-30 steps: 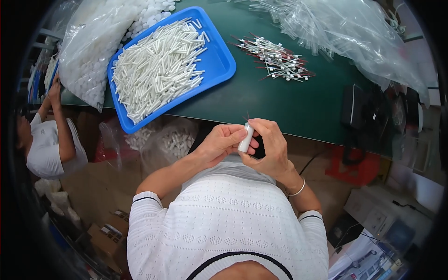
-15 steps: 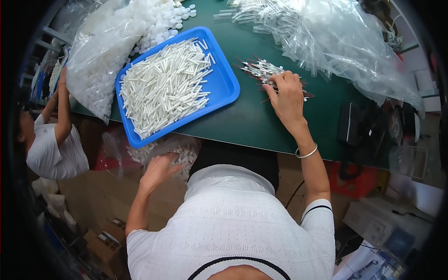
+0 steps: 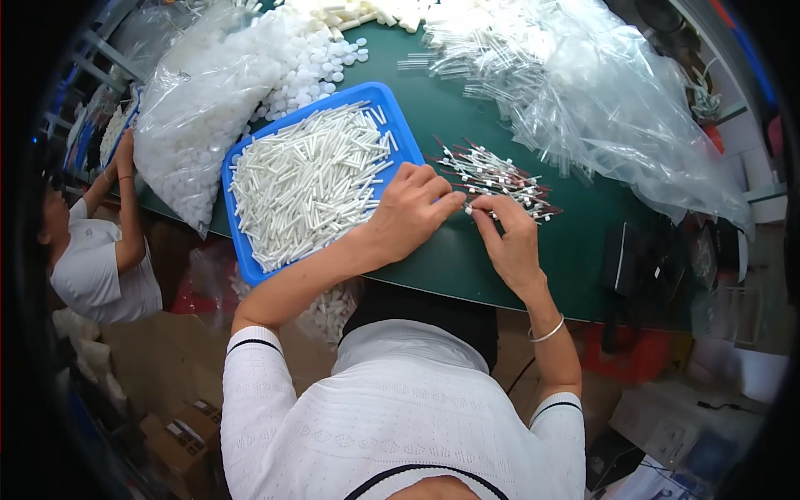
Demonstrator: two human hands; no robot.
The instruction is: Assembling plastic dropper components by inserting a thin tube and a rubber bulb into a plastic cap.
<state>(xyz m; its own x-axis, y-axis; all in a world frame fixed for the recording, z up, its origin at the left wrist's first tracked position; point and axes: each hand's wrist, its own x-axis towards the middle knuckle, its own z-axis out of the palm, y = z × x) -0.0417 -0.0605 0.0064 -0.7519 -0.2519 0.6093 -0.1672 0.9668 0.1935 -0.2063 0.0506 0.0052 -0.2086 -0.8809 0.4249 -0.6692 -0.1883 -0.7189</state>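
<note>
My left hand [image 3: 410, 210] reaches across the near right edge of a blue tray [image 3: 402, 125] of short white tubes [image 3: 308, 183]. Its thumb and forefinger are pinched together, and what they hold is hidden. Close beside it, my right hand [image 3: 510, 242] pinches a small white-ended part [image 3: 469, 209] between thumb and forefinger. The two sets of fingertips nearly meet over the green table. Just beyond them lies a loose pile of thin dark-red wired pieces with white ends [image 3: 500, 175].
A clear bag of round white caps [image 3: 187, 125] stands at the far left, caps spilling out. Clear tubes [image 3: 492, 58] and a plastic bag [image 3: 633, 108] cover the far right. Another person [image 3: 108, 258] works at left. White pieces [image 3: 329, 312] lie in a bag below the table edge.
My left hand has risen from the bag of white pieces below the table to meet the right. My right hand has drawn back from the wired pile, holding a small part.
</note>
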